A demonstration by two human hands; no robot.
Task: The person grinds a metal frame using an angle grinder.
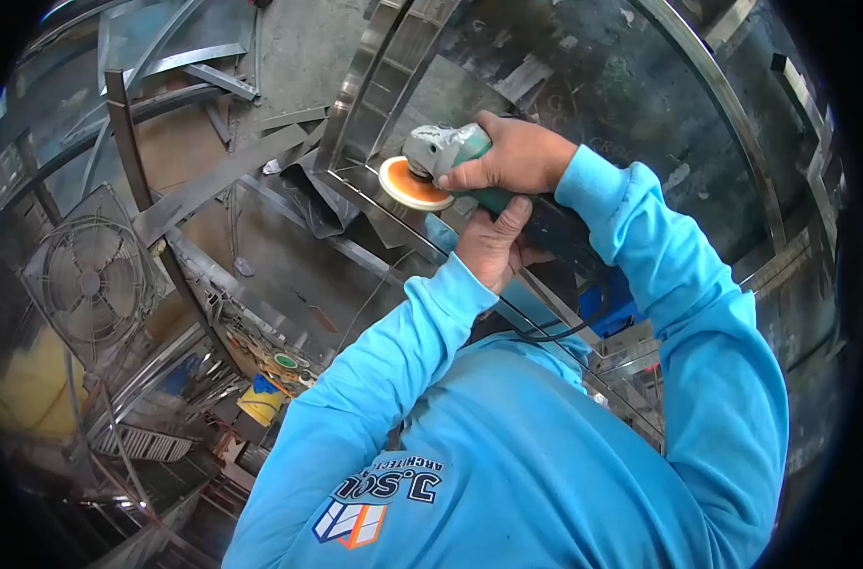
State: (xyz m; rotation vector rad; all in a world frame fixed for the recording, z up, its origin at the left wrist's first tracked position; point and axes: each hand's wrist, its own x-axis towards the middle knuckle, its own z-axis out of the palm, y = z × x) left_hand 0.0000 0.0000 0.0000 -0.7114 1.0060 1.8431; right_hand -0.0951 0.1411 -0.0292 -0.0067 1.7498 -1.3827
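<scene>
An angle grinder (474, 142) with a green body and a grey metal head is held by both hands. Its round disc (414, 183), orange in the middle with a pale rim, is at the corner of a shiny metal frame (379, 204). My right hand (521, 158) is closed around the grinder's body behind the head, the thumb along its near side. Lower down, my left hand (496, 242) grips the body from below, its thumb pressed up against it. Whether the disc touches the metal cannot be made out.
A caged fan (92, 283) stands at the left. Metal bars (208, 171) lie across the upper left. A curved metal strip (725, 90) crosses the upper right. A yellow container (261, 406) is at the lower left. The black cord (569, 332) loops near my body.
</scene>
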